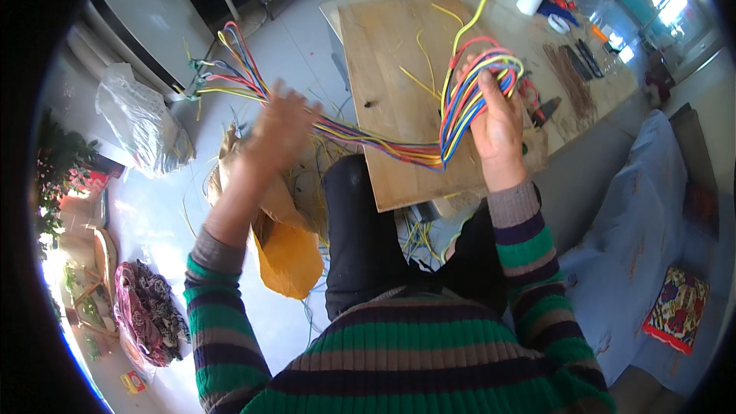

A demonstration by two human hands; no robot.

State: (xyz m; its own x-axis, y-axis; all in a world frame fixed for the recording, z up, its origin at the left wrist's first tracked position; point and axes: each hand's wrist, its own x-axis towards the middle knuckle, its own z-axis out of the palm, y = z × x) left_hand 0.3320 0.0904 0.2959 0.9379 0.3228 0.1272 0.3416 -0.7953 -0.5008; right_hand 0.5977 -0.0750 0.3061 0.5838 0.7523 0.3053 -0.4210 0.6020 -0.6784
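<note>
Sweater [414,353], right fingers [491,92] holding wires [458,119], yellow label [133,382]

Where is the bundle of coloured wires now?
In the head view, the wire bundle runs from upper left, past the left hand, to the right hand over the wooden board.
</note>
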